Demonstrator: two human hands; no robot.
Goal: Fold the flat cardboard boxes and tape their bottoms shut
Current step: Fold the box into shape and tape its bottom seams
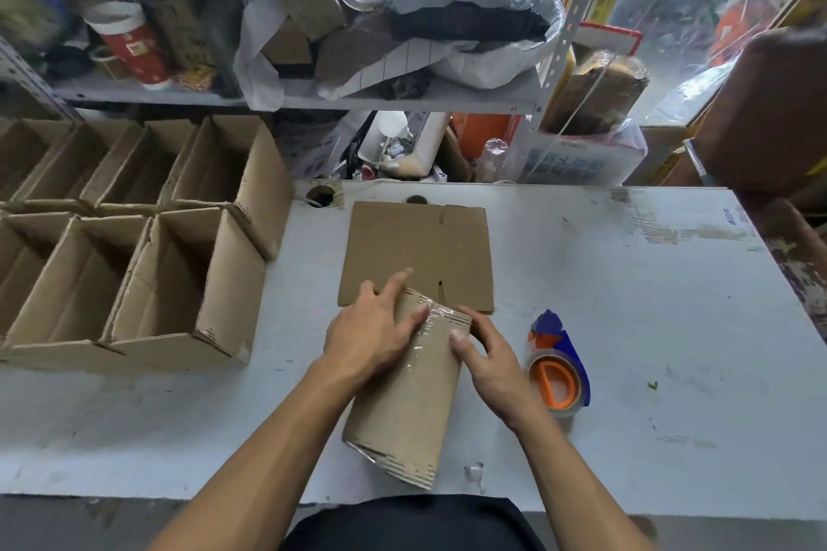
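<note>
Both hands, left hand [376, 336] and right hand [490, 365], press flat-fingered on light, stiff cardboard box [407, 403], smoothing slippery tape [427, 329] along its bottom seam.

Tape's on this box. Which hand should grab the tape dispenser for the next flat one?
Probably the right hand: the tape dispenser lies just beside it on the table. The left hand rests on the taped box, farther away.
</note>
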